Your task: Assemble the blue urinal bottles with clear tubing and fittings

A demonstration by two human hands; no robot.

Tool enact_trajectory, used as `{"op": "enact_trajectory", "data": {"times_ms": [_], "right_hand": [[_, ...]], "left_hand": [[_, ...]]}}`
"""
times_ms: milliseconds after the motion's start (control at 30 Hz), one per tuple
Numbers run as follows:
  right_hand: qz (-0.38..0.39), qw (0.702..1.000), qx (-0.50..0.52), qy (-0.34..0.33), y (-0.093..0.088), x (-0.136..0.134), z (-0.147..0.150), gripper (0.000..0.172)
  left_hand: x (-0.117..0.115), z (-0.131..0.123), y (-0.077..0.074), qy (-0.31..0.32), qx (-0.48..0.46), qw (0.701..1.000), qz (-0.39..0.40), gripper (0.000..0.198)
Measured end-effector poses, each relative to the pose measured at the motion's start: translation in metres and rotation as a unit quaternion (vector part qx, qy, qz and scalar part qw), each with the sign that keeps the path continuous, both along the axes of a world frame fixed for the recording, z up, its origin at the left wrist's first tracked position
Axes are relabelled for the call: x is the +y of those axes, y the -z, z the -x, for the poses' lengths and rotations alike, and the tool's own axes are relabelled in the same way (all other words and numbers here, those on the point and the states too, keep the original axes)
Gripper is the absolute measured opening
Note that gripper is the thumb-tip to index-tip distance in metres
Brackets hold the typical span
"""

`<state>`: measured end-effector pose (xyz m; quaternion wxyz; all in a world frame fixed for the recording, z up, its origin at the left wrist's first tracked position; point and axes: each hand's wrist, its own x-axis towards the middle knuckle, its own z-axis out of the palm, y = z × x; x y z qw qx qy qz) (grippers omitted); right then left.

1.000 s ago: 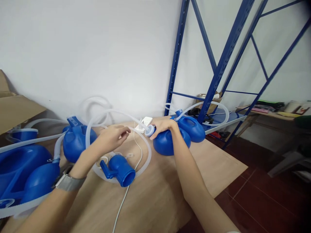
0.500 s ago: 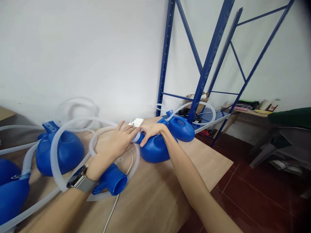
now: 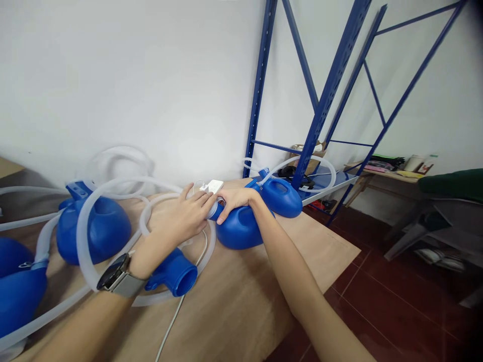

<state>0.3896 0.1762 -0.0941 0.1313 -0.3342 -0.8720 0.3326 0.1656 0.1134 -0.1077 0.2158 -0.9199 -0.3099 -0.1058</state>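
Two hands are set together at a blue bottle (image 3: 238, 234), rested on the table (image 3: 326, 246) near the rack (image 3: 320, 120). Neck clasped by right hand (image 3: 234, 202); pale cap (image 3: 212, 210) covered by left hand (image 3: 191, 213), grip hidden. Judged light, smooth, fairly stiff plastic; best held by neck and body. Neck pointed leftward, long axis laid roughly across the view.

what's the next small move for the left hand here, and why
Probably a small, gentle twist of the pale collar with the left hand, since that hand lies over it while the right hand, at the neck of the blue bottle, seems placed to brace it. How firmly the collar sits can't be seen.
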Motion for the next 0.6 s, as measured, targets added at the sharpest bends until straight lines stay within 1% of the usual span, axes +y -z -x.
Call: {"op": "enact_trajectory", "data": {"times_ms": [133, 267, 433, 500, 600], "right_hand": [[0.009, 0.999, -0.027, -0.017, -0.0014, 0.0001, 0.0009, 0.075], [0.012, 0.999, -0.015, -0.04, -0.0045, -0.0025, 0.0028, 0.064], [0.033, 0.999, -0.021, -0.001, -0.0071, -0.0055, 0.0015, 0.047], [0.043, 0.999, -0.016, 0.006, -0.007, -0.0054, -0.0001, 0.046], [0.058, 0.998, 0.009, 0.018, -0.0055, -0.0047, -0.0022, 0.048]], "left_hand": [[0.0023, -0.0055, 0.0022, 0.0, -0.023, 1.0, 0.007, 0.068], [0.0015, -0.0077, -0.002, 0.001, -0.015, 1.0, 0.02, 0.065], [0.0014, -0.0068, -0.005, 0.005, -0.017, 1.0, 0.014, 0.063], [0.0033, -0.0063, -0.0039, 0.006, -0.015, 1.0, 0.008, 0.064], [0.0065, -0.006, -0.0018, 0.006, -0.012, 1.0, 0.004, 0.07]]}}
